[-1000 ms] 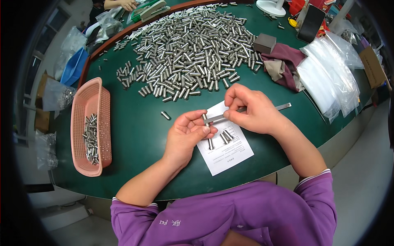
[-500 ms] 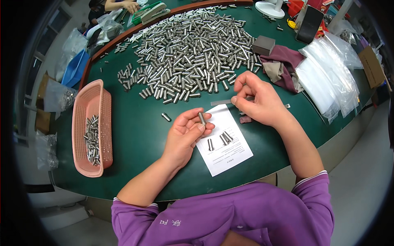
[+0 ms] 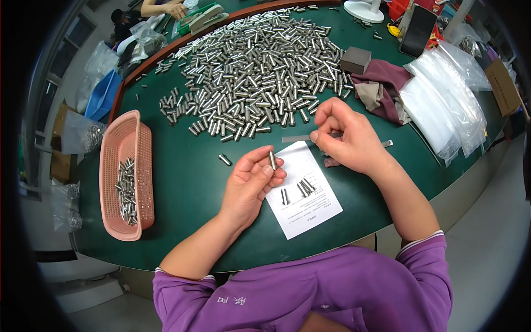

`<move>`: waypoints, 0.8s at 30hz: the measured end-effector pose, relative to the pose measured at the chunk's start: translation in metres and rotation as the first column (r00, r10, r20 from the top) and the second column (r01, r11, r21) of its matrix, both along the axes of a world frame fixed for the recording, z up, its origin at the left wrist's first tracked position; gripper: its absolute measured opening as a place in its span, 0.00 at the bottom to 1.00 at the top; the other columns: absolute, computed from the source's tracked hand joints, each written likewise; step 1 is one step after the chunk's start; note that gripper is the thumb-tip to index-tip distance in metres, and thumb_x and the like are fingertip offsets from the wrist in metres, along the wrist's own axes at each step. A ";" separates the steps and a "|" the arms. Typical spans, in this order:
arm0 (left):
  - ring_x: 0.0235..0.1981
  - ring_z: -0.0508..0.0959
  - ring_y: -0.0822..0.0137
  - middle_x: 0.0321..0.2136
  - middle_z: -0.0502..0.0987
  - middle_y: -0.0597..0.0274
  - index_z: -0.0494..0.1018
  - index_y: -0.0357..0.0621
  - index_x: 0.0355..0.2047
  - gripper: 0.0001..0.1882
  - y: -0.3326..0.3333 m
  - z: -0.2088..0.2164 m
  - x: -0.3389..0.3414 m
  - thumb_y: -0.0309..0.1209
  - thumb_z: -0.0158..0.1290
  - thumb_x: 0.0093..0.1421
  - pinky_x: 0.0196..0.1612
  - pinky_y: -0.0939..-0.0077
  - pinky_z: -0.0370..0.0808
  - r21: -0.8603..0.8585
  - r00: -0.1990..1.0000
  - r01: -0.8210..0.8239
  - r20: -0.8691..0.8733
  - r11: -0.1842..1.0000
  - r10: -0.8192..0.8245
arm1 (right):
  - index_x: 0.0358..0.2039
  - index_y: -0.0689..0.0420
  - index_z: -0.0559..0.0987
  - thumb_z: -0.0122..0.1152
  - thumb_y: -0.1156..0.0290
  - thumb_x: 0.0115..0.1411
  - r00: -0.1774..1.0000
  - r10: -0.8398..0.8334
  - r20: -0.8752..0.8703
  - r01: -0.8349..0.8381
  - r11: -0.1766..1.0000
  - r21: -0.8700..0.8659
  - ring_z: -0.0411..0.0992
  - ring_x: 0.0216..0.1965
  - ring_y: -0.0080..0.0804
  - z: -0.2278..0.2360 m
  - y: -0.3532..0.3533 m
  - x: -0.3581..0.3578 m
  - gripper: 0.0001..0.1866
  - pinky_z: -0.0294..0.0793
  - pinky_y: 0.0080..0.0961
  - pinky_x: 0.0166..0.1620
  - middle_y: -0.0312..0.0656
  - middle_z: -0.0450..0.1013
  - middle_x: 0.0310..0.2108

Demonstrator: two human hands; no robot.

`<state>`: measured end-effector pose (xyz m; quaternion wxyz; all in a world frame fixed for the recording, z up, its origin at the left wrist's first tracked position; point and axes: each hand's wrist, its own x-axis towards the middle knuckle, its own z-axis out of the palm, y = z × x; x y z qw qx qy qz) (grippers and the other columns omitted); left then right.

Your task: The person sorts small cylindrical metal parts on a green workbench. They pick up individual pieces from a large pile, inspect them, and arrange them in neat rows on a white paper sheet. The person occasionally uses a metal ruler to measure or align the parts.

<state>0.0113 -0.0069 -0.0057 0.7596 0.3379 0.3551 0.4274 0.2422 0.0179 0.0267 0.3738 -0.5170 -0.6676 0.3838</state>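
Observation:
My left hand (image 3: 248, 182) is closed round a short steel pin (image 3: 272, 160), held upright between thumb and fingers above the far edge of a printed white sheet (image 3: 310, 217). To its right, my right hand (image 3: 347, 137) pinches a thin flat grey strip (image 3: 294, 139), whose free end points left toward the pin without touching it. On the sheet lie a single steel pin (image 3: 285, 197) and a small group of pins (image 3: 306, 188). Another loose pin (image 3: 224, 160) rests on the green table left of my left hand. A small pink object (image 3: 331, 162) is partly hidden under my right hand.
A large pile of steel pins (image 3: 260, 77) covers the far middle of the table. At left stands a pink basket (image 3: 128, 237) holding more pins. Clear plastic bags (image 3: 437, 105), a maroon cloth (image 3: 381, 77) and a dark block (image 3: 355, 60) lie at right. Another person's hand (image 3: 176, 9) shows beyond.
The pin in my left hand stands slightly more upright. Both hands otherwise hold nearly the same pose, and the whole view has shifted a little.

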 end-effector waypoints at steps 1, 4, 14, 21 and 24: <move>0.38 0.77 0.71 0.40 0.74 0.59 0.65 0.42 0.53 0.18 0.000 0.000 0.000 0.25 0.50 0.63 0.44 0.81 0.76 -0.006 1.000 -0.001 0.001 1.000 0.002 | 0.36 0.57 0.67 0.60 0.70 0.53 1.000 0.007 0.006 -0.007 1.000 -0.010 0.74 0.22 0.31 0.000 0.000 0.000 0.13 0.70 0.27 0.29 0.38 0.75 0.21; 0.38 0.76 0.71 0.39 0.75 0.60 0.66 0.42 0.52 0.18 0.000 -0.002 0.000 0.25 0.52 0.62 0.43 0.80 0.75 0.009 1.000 0.002 -0.016 1.000 -0.002 | 0.35 0.57 0.67 0.60 0.70 0.53 0.999 0.034 0.003 -0.034 0.998 -0.048 0.74 0.23 0.32 0.000 0.000 -0.002 0.13 0.70 0.27 0.29 0.38 0.75 0.21; 0.35 0.77 0.71 0.34 0.75 0.62 0.67 0.42 0.50 0.17 0.000 -0.004 0.000 0.23 0.54 0.60 0.40 0.81 0.75 0.051 0.999 0.011 -0.051 0.999 -0.009 | 0.36 0.56 0.67 0.60 0.69 0.53 0.990 0.140 0.007 -0.140 0.989 -0.050 0.75 0.25 0.34 -0.006 -0.003 -0.011 0.13 0.70 0.30 0.31 0.39 0.76 0.22; 0.33 0.78 0.70 0.33 0.77 0.58 0.69 0.41 0.48 0.16 -0.003 0.001 0.003 0.22 0.54 0.59 0.38 0.78 0.77 0.028 0.993 0.036 -0.113 0.999 -0.033 | 0.36 0.55 0.67 0.59 0.67 0.53 0.981 0.179 0.079 -0.174 0.983 -0.058 0.75 0.26 0.37 -0.002 -0.004 -0.023 0.13 0.70 0.33 0.31 0.39 0.76 0.22; 0.33 0.78 0.69 0.34 0.77 0.57 0.69 0.40 0.48 0.16 -0.002 -0.005 0.000 0.22 0.54 0.60 0.39 0.77 0.77 0.057 0.991 0.059 -0.120 0.997 -0.052 | 0.36 0.55 0.67 0.60 0.67 0.53 0.984 0.170 0.049 -0.166 0.982 -0.085 0.75 0.25 0.38 -0.005 -0.005 -0.015 0.14 0.70 0.34 0.31 0.39 0.76 0.22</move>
